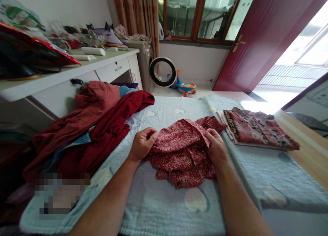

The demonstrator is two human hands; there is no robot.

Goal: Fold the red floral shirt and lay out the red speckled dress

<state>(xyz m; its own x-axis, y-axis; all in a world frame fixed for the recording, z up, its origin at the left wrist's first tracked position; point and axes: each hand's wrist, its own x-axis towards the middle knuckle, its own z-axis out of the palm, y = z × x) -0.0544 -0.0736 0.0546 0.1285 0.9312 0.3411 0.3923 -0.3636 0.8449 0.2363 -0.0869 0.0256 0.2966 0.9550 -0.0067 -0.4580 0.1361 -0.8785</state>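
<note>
A crumpled red garment with a small white print point(183, 150) lies on the pale blue quilt point(164, 202) in front of me. My left hand point(142, 143) is closed on its left edge, fingers pinching the cloth. My right hand point(215, 145) grips the cloth's right side, fingers curled into the folds. Both forearms reach in from the bottom of the view.
A heap of dark red and rust clothes point(89, 126) lies on the quilt's left. A folded patterned red garment point(258, 128) rests at the right. A cluttered white desk point(77, 68) stands left, a washing machine point(153, 70) and toy point(184, 86) behind, a dark red door point(266, 38) stands open.
</note>
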